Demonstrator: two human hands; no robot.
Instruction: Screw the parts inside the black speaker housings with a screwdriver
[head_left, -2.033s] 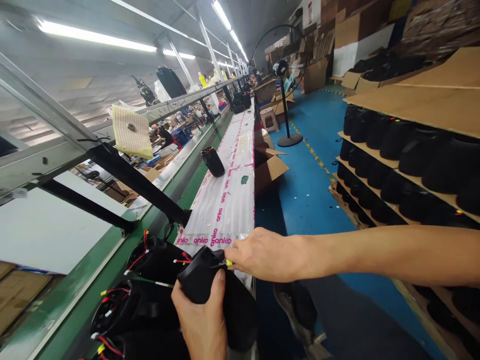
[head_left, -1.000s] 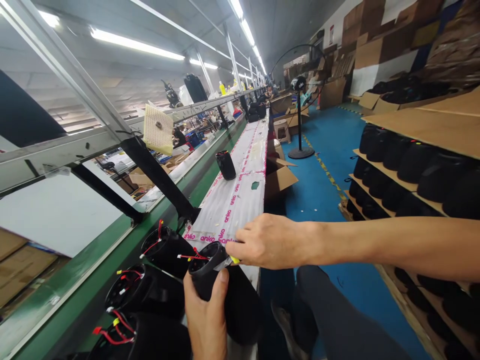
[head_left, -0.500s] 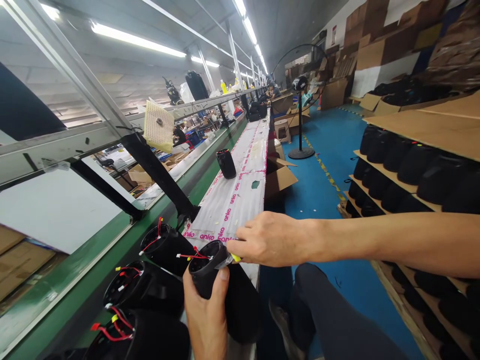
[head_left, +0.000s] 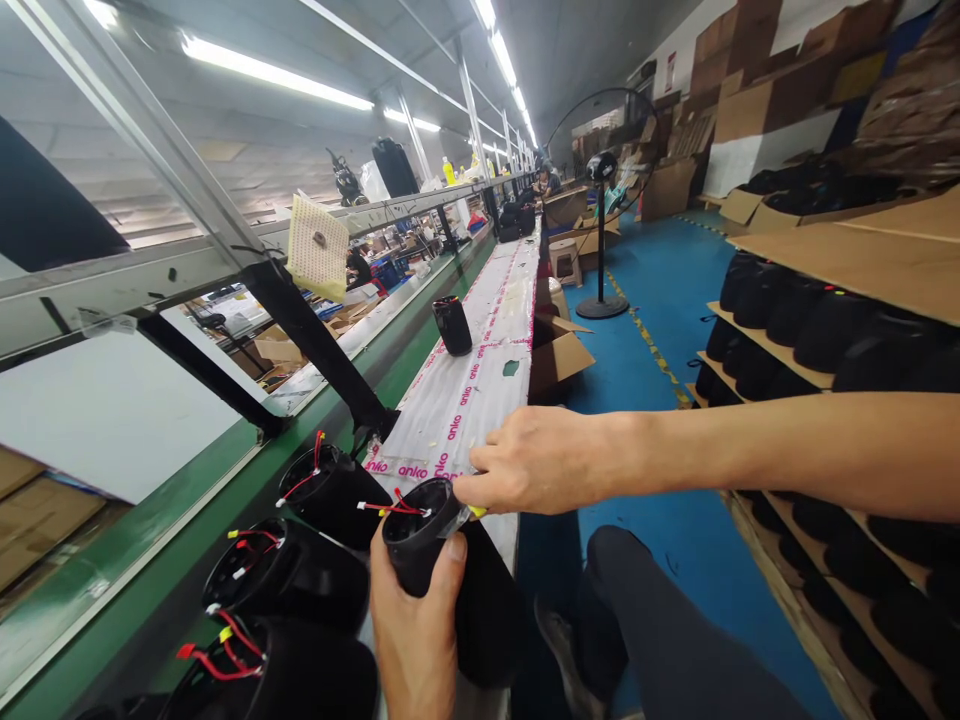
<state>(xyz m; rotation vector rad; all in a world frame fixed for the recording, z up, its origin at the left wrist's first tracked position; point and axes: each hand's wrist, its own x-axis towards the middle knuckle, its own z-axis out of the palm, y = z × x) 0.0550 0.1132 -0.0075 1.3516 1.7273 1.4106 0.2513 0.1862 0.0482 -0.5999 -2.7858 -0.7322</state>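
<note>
Steadiness probably matters most here: the left hand (head_left: 415, 625) grips the black cylinder (head_left: 486, 610) just below its rim, tilted over the near part of the tabletop (head_left: 491, 400), while the right hand (head_left: 517, 465) is closed on a yellow-handled tool (head_left: 477, 511), whose tip, perhaps a blade, lies at the rim's right side. Short, light strokes would suit, directed away from the left thumb and red wires (head_left: 405, 505).
</note>
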